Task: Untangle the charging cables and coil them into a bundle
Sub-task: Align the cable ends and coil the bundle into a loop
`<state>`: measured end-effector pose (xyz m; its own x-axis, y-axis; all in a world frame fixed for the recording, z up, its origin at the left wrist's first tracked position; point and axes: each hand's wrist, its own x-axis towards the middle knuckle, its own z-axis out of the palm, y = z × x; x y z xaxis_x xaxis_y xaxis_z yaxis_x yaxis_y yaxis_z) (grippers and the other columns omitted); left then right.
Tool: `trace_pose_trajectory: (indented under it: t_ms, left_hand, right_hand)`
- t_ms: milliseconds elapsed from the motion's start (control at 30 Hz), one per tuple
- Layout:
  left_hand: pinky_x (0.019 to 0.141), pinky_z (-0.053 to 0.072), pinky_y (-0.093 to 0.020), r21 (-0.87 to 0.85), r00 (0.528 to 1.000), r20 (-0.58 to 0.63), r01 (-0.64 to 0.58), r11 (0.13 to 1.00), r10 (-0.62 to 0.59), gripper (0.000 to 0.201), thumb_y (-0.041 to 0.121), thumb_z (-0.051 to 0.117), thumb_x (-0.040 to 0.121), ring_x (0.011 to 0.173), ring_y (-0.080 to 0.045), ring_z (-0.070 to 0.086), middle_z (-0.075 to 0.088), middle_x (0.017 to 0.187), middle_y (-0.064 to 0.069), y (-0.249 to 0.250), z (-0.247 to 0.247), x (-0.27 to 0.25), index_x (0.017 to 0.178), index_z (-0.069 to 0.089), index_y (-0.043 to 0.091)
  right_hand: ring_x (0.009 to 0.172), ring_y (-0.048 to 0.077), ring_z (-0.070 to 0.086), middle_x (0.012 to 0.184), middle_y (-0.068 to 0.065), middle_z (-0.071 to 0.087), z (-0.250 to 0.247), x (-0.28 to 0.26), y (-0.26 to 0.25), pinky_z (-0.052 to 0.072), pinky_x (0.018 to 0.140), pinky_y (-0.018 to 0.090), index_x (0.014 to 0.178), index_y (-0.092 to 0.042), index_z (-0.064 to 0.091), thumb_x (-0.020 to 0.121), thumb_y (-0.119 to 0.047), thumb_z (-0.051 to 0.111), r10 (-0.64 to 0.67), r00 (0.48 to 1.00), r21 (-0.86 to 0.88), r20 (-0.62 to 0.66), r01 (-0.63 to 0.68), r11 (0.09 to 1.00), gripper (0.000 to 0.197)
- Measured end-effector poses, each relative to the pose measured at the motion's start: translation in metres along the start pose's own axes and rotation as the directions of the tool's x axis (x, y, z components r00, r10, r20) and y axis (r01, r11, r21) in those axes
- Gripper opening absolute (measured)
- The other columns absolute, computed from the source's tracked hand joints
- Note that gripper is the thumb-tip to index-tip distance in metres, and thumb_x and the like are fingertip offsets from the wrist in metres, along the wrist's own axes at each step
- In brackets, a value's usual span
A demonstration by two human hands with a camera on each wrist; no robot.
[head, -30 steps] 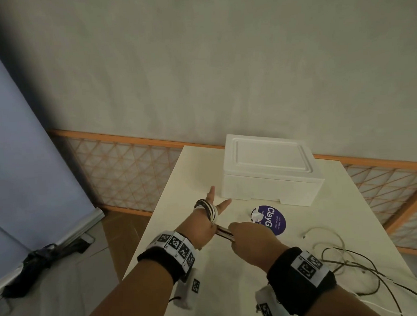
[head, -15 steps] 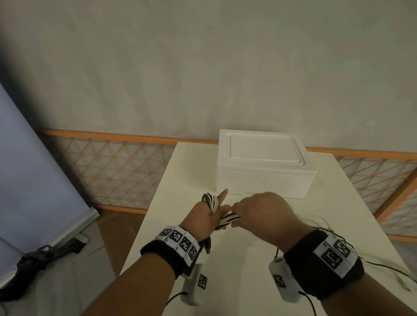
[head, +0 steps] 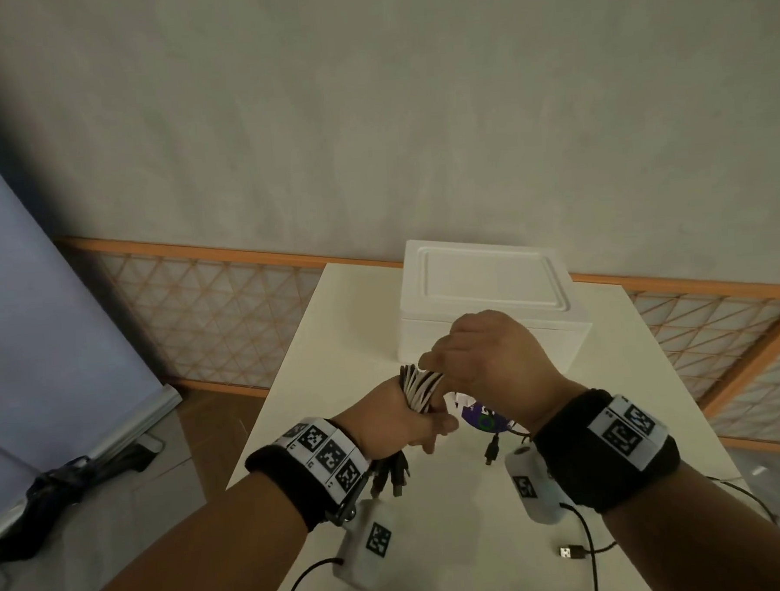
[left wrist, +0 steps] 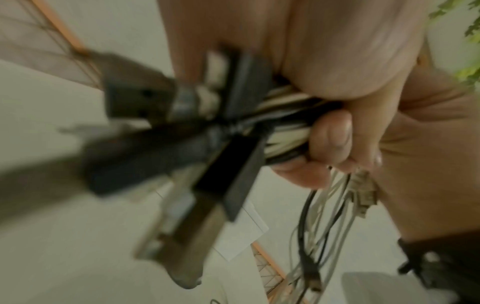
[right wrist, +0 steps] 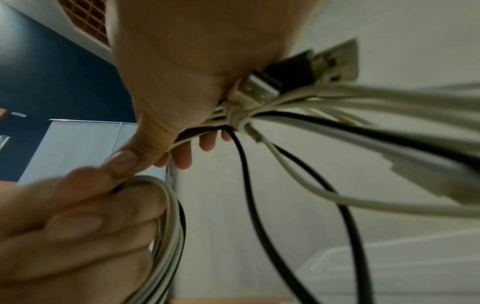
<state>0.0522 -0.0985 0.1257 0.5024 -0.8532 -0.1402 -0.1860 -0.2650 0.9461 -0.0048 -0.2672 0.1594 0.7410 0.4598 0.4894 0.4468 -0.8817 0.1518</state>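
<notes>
A coil of black and white charging cables (head: 418, 386) is wound round my left hand (head: 426, 424), which grips it above the table. In the left wrist view the fingers (left wrist: 330, 135) curl round the bundle (left wrist: 283, 123). Several USB plugs (head: 388, 476) hang below that wrist, blurred in the left wrist view as plugs (left wrist: 145, 102). My right hand (head: 437, 365) is just above and to the right of the coil and pinches the loose strands. In the right wrist view its fingers (right wrist: 78, 205) close on white and black cables (right wrist: 168, 205). Loose cable (head: 586, 542) with a plug (head: 571, 552) trails on the table.
A white foam box (head: 487, 285) stands on the white table (head: 328, 357) right behind my hands. A purple round disc (head: 483, 419) lies under my right wrist, with a black plug (head: 491, 452) beside it. The table's left edge drops to the floor.
My right hand has risen from beside my left hand to above it, carrying the strands over the coil. The coil on my left hand looks thicker, and its fingers have curled in.
</notes>
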Motion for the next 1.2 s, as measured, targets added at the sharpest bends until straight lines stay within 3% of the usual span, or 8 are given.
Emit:
trace_pose_trajectory:
  t_ms: [200, 300, 433, 567, 733, 967, 1067, 1200]
  left_hand:
    - [0.044, 0.036, -0.018, -0.266, 0.991, 0.124, -0.009, 0.964, 0.043, 0.03, 0.003, 0.06, 0.084, 0.038, -0.014, 0.045, 0.052, 0.044, -0.003, 0.014, 0.004, 0.002, 0.057, 0.053, 0.014]
    - [0.043, 0.033, -0.017, -0.317, 0.987, 0.149, -0.006, 0.948, 0.056, 0.025, 0.003, 0.057, 0.079, 0.039, -0.016, 0.048, 0.052, 0.043, -0.003, 0.021, 0.006, 0.006, 0.057, 0.059, 0.016]
    - [0.044, 0.036, -0.017, -0.207, 0.965, 0.258, 0.004, 0.978, 0.05, 0.019, 0.015, 0.063, 0.076, 0.039, -0.008, 0.046, 0.054, 0.045, 0.001, 0.031, 0.016, 0.014, 0.062, 0.055, 0.004]
    - [0.043, 0.035, -0.014, -0.24, 0.944, 0.323, 0.021, 0.971, 0.059, 0.03, 0.021, 0.063, 0.076, 0.039, -0.007, 0.045, 0.057, 0.048, -0.002, 0.032, 0.028, 0.015, 0.057, 0.055, 0.0]
    - [0.042, 0.034, -0.012, -0.325, 0.956, 0.279, 0.006, 0.946, 0.09, 0.025, 0.008, 0.059, 0.08, 0.037, -0.007, 0.045, 0.057, 0.047, -0.003, 0.035, 0.04, 0.017, 0.055, 0.055, 0.006]
    - [0.041, 0.025, -0.023, -0.528, 0.955, 0.144, -0.147, 0.836, 0.259, 0.017, 0.009, 0.058, 0.074, 0.033, -0.016, 0.031, 0.056, 0.045, -0.002, 0.022, 0.033, 0.009, 0.058, 0.06, 0.01]
    - [0.046, 0.034, -0.016, -0.613, 0.935, 0.112, -0.202, 0.764, 0.337, 0.022, 0.004, 0.054, 0.075, 0.035, -0.013, 0.04, 0.049, 0.042, 0.005, 0.021, 0.019, 0.008, 0.056, 0.06, 0.013]
    - [0.047, 0.036, -0.016, -0.599, 0.946, 0.055, -0.225, 0.769, 0.32, 0.021, 0.007, 0.058, 0.076, 0.038, -0.014, 0.046, 0.039, 0.037, 0.004, 0.017, 0.005, 0.012, 0.056, 0.052, 0.004]
  right_hand:
    - [0.099, 0.012, 0.059, 0.111, -0.001, 0.067, 0.011, -0.004, 0.01, 0.049, 0.084, 0.031, 0.109, -0.017, 0.064, 0.089, -0.045, 0.052, 0.061, 0.998, 0.321, -0.031, -0.048, 0.946, 0.037]
    - [0.101, 0.009, 0.059, 0.111, -0.003, 0.065, 0.007, -0.007, 0.008, 0.049, 0.088, 0.027, 0.115, -0.014, 0.06, 0.09, -0.042, 0.051, 0.145, 0.986, 0.599, 0.084, -0.167, 0.784, 0.039]
    - [0.077, 0.02, 0.064, 0.08, 0.005, 0.067, 0.007, -0.004, 0.0, 0.051, 0.072, 0.042, 0.087, -0.004, 0.067, 0.093, -0.044, 0.044, 0.307, 0.937, 0.828, 0.163, -0.3, 0.473, 0.046]
    - [0.057, 0.031, 0.057, 0.058, 0.017, 0.059, 0.01, -0.004, -0.006, 0.046, 0.06, 0.048, 0.061, 0.002, 0.061, 0.09, -0.044, 0.044, 0.481, 0.862, 0.874, 0.16, -0.35, 0.337, 0.057]
    - [0.05, 0.024, 0.053, 0.054, 0.015, 0.059, 0.008, -0.009, -0.002, 0.043, 0.052, 0.033, 0.059, 0.005, 0.061, 0.086, -0.046, 0.048, 0.534, 0.824, 0.919, 0.186, -0.338, 0.202, 0.06]
    - [0.086, 0.015, 0.063, 0.091, -0.002, 0.066, 0.033, -0.047, 0.003, 0.051, 0.078, 0.032, 0.107, -0.014, 0.058, 0.088, -0.056, 0.052, 0.455, 0.869, 0.873, 0.195, -0.365, 0.323, 0.046]
    - [0.081, 0.006, 0.062, 0.087, -0.009, 0.066, 0.046, -0.076, 0.006, 0.051, 0.075, 0.029, 0.105, -0.028, 0.055, 0.083, -0.029, 0.066, 0.515, 0.762, 0.726, 0.393, -0.601, 0.334, 0.024]
    - [0.074, 0.012, 0.061, 0.073, -0.011, 0.059, 0.072, -0.121, 0.002, 0.047, 0.069, 0.024, 0.099, -0.036, 0.049, 0.089, -0.036, 0.055, 0.686, 0.541, 0.262, 0.487, -0.839, 0.477, 0.012]
